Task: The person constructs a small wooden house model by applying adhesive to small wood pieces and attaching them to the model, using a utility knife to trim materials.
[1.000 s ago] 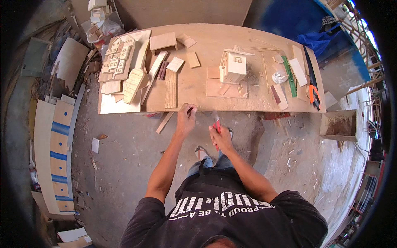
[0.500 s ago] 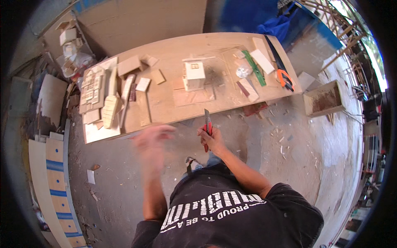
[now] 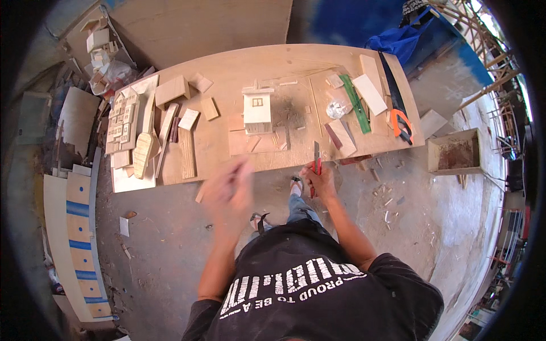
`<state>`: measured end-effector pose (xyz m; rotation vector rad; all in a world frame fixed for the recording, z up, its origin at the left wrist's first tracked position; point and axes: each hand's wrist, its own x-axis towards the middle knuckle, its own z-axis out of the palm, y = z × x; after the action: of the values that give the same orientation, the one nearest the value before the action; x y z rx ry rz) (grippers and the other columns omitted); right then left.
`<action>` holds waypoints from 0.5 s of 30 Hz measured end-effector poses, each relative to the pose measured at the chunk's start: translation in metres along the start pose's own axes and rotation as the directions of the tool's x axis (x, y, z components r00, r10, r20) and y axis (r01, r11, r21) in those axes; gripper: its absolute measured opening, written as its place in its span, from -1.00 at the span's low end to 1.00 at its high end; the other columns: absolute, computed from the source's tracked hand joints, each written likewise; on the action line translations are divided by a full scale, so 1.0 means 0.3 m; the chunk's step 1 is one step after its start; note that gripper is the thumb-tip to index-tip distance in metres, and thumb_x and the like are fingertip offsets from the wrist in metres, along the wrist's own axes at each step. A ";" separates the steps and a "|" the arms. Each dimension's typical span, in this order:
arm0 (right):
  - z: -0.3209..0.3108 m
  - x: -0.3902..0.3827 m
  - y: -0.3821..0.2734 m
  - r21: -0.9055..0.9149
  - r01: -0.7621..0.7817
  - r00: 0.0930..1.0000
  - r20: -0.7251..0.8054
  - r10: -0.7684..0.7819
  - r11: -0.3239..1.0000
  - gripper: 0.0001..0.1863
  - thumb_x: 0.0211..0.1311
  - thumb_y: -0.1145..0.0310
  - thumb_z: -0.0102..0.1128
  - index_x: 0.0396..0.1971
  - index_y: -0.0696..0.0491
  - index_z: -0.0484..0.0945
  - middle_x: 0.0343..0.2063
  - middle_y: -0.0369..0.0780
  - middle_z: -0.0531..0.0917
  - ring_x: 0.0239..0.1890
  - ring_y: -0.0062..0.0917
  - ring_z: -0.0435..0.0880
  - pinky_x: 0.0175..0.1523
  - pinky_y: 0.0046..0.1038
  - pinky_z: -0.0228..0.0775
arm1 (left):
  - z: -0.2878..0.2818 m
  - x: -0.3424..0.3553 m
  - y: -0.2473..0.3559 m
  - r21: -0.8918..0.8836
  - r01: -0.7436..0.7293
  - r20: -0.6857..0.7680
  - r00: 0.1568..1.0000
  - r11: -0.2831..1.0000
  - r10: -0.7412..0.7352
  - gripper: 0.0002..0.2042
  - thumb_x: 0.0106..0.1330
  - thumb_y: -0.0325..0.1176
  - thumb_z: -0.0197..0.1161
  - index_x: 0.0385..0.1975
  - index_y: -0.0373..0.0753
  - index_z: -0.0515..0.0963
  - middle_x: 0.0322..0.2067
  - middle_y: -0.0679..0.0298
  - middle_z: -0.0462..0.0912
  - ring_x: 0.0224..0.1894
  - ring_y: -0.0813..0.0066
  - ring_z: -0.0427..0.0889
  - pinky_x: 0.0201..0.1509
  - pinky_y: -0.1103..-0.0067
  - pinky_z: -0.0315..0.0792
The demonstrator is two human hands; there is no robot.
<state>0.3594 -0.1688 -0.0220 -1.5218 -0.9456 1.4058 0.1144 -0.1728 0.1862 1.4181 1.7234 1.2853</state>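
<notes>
In my right hand (image 3: pixel 321 181) is a red utility knife (image 3: pixel 317 166), its blade pointing up toward the table's front edge. My left hand (image 3: pixel 228 184) is smeared by motion in front of that edge, and its fingers cannot be made out. Beyond both hands a small pale wooden model house (image 3: pixel 257 113) stands upright on a thin wooden sheet (image 3: pixel 238 145). Short thin strips (image 3: pixel 276 138) lie on the sheet beside the house.
The wooden table (image 3: pixel 227 62) bears wood offcuts (image 3: pixel 172 91) and a carved wooden panel (image 3: pixel 122 122) at left. At right lie a green ruler-like strip (image 3: pixel 356 105), a crumpled clear bag (image 3: pixel 338 108) and an orange-handled handsaw (image 3: pixel 401 125). An open box (image 3: pixel 455 152) stands beyond the right end.
My right hand has moved right with the knife. The left hand has shifted slightly right and is still blurred. My view has shifted a little.
</notes>
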 end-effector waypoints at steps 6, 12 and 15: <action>-0.119 0.158 -0.071 0.115 -0.100 0.995 0.011 0.099 0.988 -0.87 0.28 0.48 0.20 -0.23 0.19 0.55 -0.51 -0.33 0.58 -0.61 -0.77 0.43 -0.56 -0.68 0.25 | 0.562 0.115 -0.535 0.354 -0.040 0.073 0.997 0.934 0.015 -0.79 0.28 -0.38 0.27 -0.22 -0.40 0.67 -0.42 -0.03 0.66 -0.46 0.18 0.65 -0.38 0.41 0.50; -0.274 0.207 -0.108 0.132 -0.175 0.984 0.065 0.167 0.976 -0.82 0.28 0.47 0.22 -0.17 0.20 0.53 -0.52 -0.32 0.57 -0.59 -0.76 0.43 -0.55 -0.69 0.26 | 0.741 0.162 -0.540 0.553 0.027 -0.010 1.000 0.832 -0.025 -0.76 0.33 -0.27 0.20 -0.23 -0.32 0.68 -0.42 -0.03 0.66 -0.39 -0.02 0.66 -0.29 0.23 0.53; -0.333 0.237 -0.111 0.119 -0.204 0.978 0.069 0.197 0.972 -0.82 0.28 0.47 0.23 -0.17 0.19 0.53 -0.52 -0.33 0.58 -0.59 -0.75 0.44 -0.55 -0.69 0.27 | 0.778 0.175 -0.527 0.658 0.072 -0.018 0.997 0.749 -0.079 -0.75 0.34 -0.24 0.17 -0.29 -0.28 0.68 -0.35 -0.03 0.68 -0.38 -0.03 0.68 -0.29 0.21 0.55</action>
<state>0.4654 -0.0993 -0.0149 -1.5225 -0.7368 1.6283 0.2364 -0.0452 -0.0400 1.6847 2.3361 0.6157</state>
